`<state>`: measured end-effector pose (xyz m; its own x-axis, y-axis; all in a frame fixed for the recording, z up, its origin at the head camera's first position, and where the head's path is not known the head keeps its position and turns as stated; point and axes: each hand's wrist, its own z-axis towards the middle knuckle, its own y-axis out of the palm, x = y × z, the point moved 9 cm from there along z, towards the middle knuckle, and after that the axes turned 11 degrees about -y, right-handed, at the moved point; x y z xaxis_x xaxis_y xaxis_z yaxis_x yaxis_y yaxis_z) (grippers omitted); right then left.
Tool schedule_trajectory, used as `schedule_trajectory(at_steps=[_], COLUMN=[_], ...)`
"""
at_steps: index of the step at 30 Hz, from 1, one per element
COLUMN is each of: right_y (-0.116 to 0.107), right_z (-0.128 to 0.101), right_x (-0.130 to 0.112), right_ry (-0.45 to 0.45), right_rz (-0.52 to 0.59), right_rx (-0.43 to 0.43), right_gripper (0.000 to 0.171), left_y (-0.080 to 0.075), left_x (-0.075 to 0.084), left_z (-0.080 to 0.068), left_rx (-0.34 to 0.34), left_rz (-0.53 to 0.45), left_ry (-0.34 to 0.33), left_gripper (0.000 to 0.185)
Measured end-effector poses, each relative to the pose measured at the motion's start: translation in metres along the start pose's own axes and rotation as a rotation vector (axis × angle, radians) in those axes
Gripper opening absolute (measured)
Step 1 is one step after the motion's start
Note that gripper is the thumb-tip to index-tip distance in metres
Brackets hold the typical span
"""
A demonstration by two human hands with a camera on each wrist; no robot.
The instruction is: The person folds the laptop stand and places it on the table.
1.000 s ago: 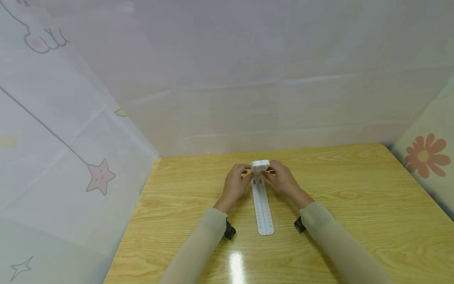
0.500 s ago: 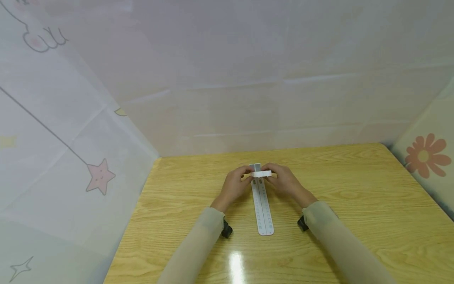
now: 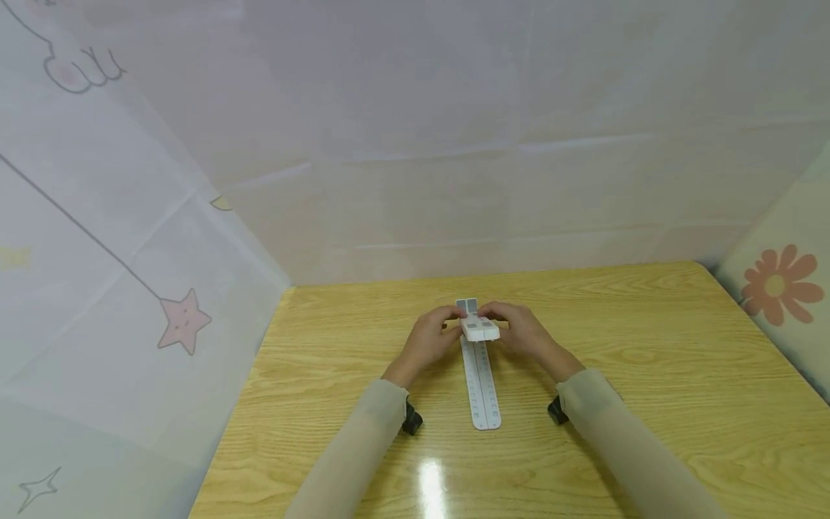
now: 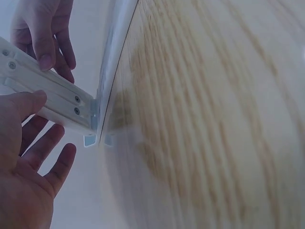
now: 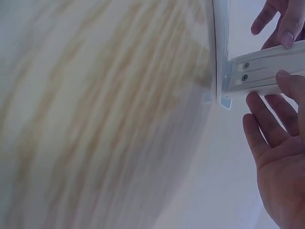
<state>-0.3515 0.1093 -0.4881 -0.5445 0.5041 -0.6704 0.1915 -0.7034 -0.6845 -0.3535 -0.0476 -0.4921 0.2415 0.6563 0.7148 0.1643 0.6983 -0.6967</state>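
Observation:
A long white slotted strip [image 3: 481, 386] lies flat on the wooden table [image 3: 655, 360], pointing away from me. At its far end a short white hinged flap [image 3: 480, 330] with screws [image 4: 45, 90] [image 5: 267, 71] leans over the strip. My left hand [image 3: 434, 335] holds the flap's left side, thumb [image 4: 24, 102] on its face and the other fingers spread beneath. My right hand [image 3: 524, 333] holds the flap's right side, thumb [image 5: 290, 81] on its edge. A small bracket [image 3: 467, 305] of the strip shows just beyond the flap.
Pale sheets wall the table on three sides, with a pink star [image 3: 184, 322] on the left and an orange flower [image 3: 774, 285] on the right. Black wrist mounts [image 3: 411, 419] [image 3: 556, 411] sit by my sleeves. A light glare [image 3: 431, 486] marks the near table.
The flap stood raised at the strip's far end a second ago. Both hands have swung it down and toward me over the strip, uncovering the bracket behind it.

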Motion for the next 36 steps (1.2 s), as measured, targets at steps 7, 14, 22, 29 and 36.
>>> schedule_trajectory(at_steps=[7, 14, 22, 29, 36], right_y=[0.004, 0.006, 0.007, 0.009, 0.010], right_z=[-0.002, -0.001, -0.004, -0.004, -0.007], right_x=[0.002, 0.005, 0.011, 0.005, -0.004], right_ry=[-0.020, -0.015, 0.060, -0.073, -0.138], right_rz=[0.024, 0.035, 0.106, 0.028, -0.032], right_rx=[-0.033, -0.035, -0.063, -0.078, -0.112], right_gripper=[0.030, 0.028, 0.029, 0.028, 0.026], left_y=[0.005, 0.008, 0.009, 0.008, 0.011], left_x=[-0.006, -0.008, -0.010, -0.006, -0.003], left_z=[-0.002, -0.003, -0.003, -0.007, -0.011], left_rx=[-0.075, -0.135, -0.148, -0.143, -0.143], left_rz=[-0.011, -0.096, -0.129, -0.039, 0.072], left_ry=[-0.013, -0.044, -0.064, -0.048, -0.007], left_gripper=[0.023, 0.024, 0.023, 0.022, 0.022])
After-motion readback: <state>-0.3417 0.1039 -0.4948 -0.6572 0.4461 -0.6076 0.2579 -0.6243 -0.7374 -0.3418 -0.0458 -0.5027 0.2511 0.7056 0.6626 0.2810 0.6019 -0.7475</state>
